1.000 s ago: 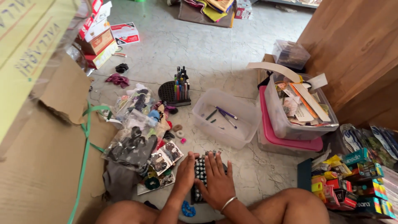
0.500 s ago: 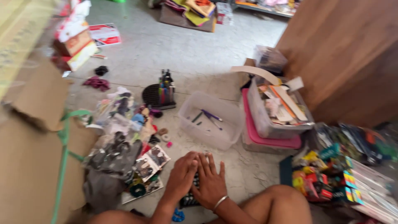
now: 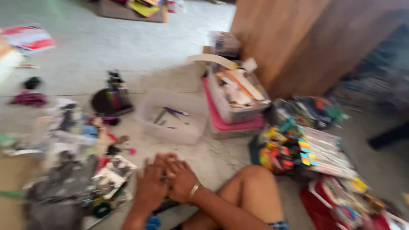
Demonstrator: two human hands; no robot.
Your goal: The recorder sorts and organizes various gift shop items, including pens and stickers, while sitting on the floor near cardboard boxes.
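The view is blurred. My left hand [image 3: 149,187] and my right hand [image 3: 182,179], which wears a metal bangle, are pressed together low in the middle of the floor. They cover a dark tray of small items, of which only a dark edge [image 3: 165,206] shows below them. Whether either hand grips it is unclear. My bare knee [image 3: 255,183] is just to the right of the hands. A card of small dark accessories [image 3: 113,170] lies to their left.
A clear tub holding pens [image 3: 170,119] sits beyond the hands, with a black pen stand [image 3: 113,100] to its left. A clear bin of papers [image 3: 238,96] rests on a pink-lidded box [image 3: 232,125]. Colourful packets [image 3: 294,149] lie right; bagged accessories [image 3: 72,127] left; wooden cabinet [image 3: 289,38] behind.
The camera has swung to the right, so everything has slid left and blurred. My hands have drawn closer together over the dark tray, which is now almost hidden.
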